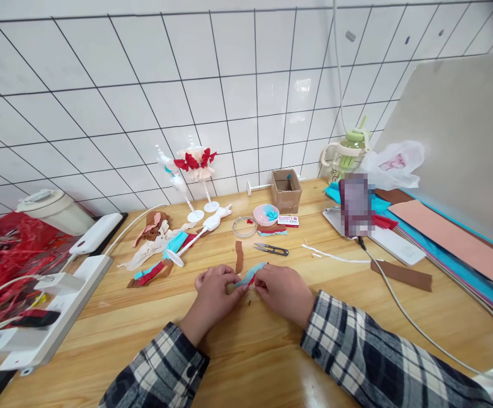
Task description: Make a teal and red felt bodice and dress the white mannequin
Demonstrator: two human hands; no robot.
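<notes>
Both hands meet over the wooden table (246, 351), pinching a light blue felt strip (250, 275) between them. My left hand (216, 290) grips its left end with curled fingers. My right hand (284, 290) holds the right end, where a bit of red shows. A brown felt strip (239, 256) lies just beyond the hands, and small thread snips (271, 249) lie behind my right hand.
Doll stands and a doll with red bows (195, 161) stand at the back by the tiled wall. Felt scraps (157, 249), a pink bowl (266, 215), a cardboard box (286, 190), a phone (356, 205), coloured sheets (454, 243) and a power strip (55, 306) surround the hands.
</notes>
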